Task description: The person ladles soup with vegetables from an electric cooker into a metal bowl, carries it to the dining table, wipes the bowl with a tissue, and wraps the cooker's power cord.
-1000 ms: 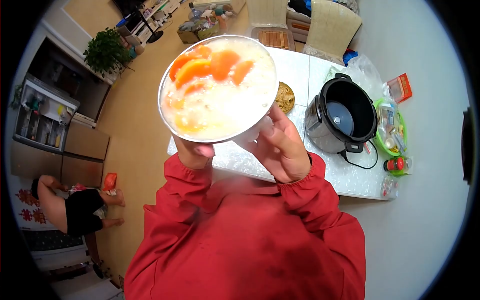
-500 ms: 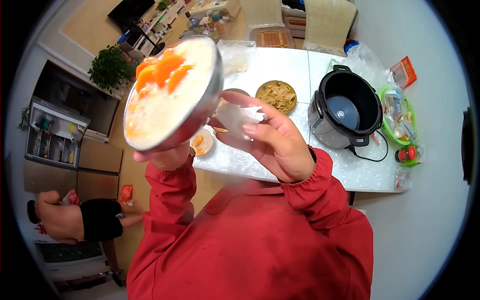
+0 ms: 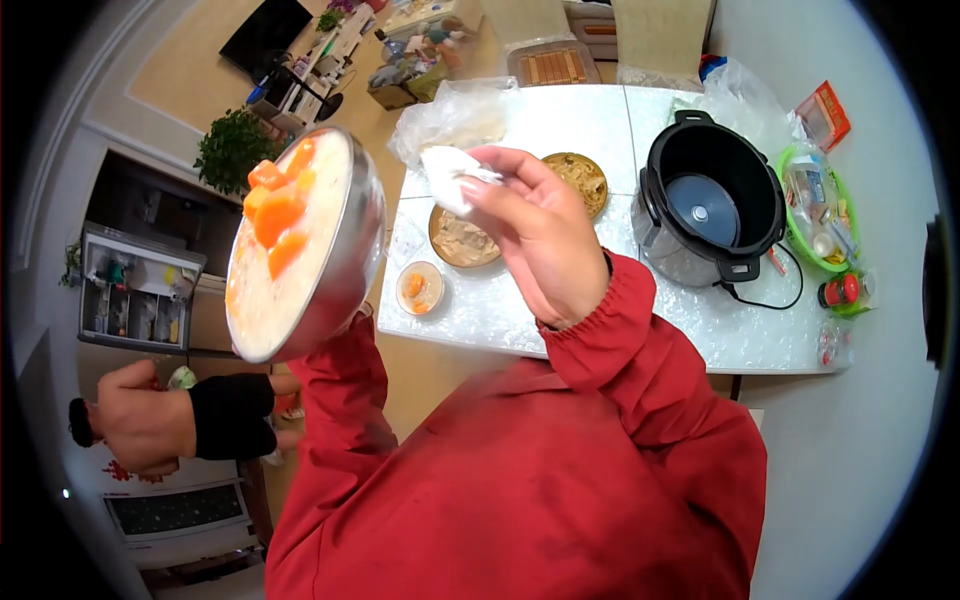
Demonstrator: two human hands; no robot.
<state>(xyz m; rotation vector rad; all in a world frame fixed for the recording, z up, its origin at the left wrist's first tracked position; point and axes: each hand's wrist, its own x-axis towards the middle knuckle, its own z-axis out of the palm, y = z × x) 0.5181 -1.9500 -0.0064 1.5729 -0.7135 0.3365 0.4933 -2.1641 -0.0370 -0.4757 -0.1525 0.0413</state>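
A steel bowl (image 3: pixel 358 245) of pale porridge (image 3: pixel 262 305) with orange chunks (image 3: pixel 275 218) is tilted on its side toward me, raised to the left of the table. My left hand holds it from beneath and is nearly all hidden behind it; the red left sleeve (image 3: pixel 340 390) leads up to its underside. My right hand (image 3: pixel 545 235) pinches a crumpled white tissue (image 3: pixel 445 180) between thumb and fingers, apart from the bowl. Below on the table are a small bowl of similar porridge (image 3: pixel 420 288) and a dish of pale food (image 3: pixel 462 240).
On the white table (image 3: pixel 560 325) stands a black-rimmed electric cooker pot (image 3: pixel 740 180) with its cord. A dish of shredded food (image 3: pixel 580 180), plastic bags (image 3: pixel 455 118) and a green basket (image 3: pixel 840 255) are there too. Another person (image 3: pixel 170 415) is near an open fridge (image 3: pixel 135 285) at left.
The bowl has moved left and down and turned more onto its side. My right hand has drawn away from the bowl's wall with the tissue, and the dishes beneath show more.
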